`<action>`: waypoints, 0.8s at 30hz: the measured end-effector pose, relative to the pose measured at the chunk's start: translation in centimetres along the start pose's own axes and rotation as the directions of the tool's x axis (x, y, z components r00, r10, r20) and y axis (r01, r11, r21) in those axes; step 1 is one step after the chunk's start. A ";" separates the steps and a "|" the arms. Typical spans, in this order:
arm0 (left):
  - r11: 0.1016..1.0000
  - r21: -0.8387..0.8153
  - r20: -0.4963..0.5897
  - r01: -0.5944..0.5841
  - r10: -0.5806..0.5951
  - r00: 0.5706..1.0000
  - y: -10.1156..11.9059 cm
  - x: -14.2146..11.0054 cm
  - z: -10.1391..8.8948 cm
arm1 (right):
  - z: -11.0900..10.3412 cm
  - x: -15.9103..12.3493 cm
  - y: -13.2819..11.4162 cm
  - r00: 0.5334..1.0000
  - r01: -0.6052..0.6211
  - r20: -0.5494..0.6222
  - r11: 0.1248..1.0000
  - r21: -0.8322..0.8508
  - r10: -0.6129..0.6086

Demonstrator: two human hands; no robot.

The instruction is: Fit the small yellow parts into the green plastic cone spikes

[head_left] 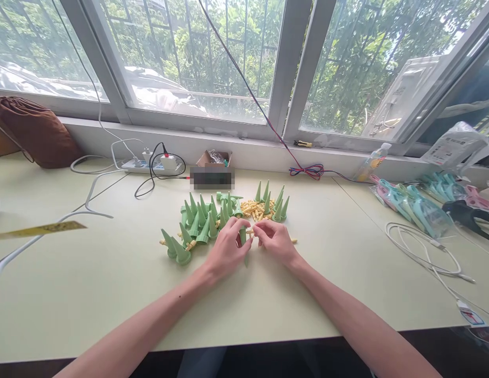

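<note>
My left hand (227,248) and my right hand (274,240) meet at the middle of a pale green table (110,283). The left hand's fingers pinch a green cone piece (243,236) that points downward. The right hand's fingers are closed on a small yellow peg (250,231) right beside that cone. Behind the hands lies a heap of yellow pegs (255,208). Several green cones (199,223) are piled to the left, and a few more cones (276,205) stand upright to the right of the pegs.
A power strip (152,165) with white and black cables lies at the back left, next to a brown bag (35,131). A small cardboard box (215,157) sits by the window sill. Bagged pastel clips (409,205) and a white cable (425,249) lie at the right.
</note>
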State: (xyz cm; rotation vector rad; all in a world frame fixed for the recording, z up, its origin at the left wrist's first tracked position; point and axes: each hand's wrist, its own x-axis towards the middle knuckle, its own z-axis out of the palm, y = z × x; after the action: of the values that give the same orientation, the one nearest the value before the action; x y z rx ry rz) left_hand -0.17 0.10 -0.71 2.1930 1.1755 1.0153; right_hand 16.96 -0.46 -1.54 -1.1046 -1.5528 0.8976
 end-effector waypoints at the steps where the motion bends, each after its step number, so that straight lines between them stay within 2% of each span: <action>1: 1.000 -0.001 -0.004 -0.003 0.003 1.000 0.0 0.0 0.0 | 0.0 0.0 -0.1 1.000 0.002 0.001 1.000 -0.012 -0.002; 24: 0.999 0.002 -0.040 -0.034 0.034 0.999 0.3 -0.1 0.0 | 0.1 -0.1 0.0 1.000 -0.012 0.022 0.998 -0.059 0.013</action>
State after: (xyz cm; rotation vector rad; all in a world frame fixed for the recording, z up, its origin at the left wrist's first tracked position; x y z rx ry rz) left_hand -0.09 -0.10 -0.52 2.2099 1.1601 1.0770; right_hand 16.91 -0.55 -1.61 -1.1503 -1.6011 0.8801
